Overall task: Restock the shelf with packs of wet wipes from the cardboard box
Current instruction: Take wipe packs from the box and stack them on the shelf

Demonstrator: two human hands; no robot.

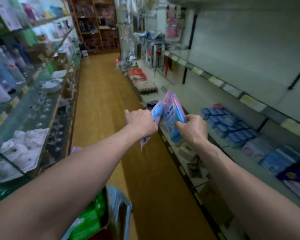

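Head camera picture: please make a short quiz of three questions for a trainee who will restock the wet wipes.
1. True or false: the left hand holds nothing.
2. The packs in the cardboard box are: A green, B red, C black.
3. Fill in: the right hand grips a pink and blue ____.

Key: 1 false, it grips a second pack; 2 A; 3 wipes pack.
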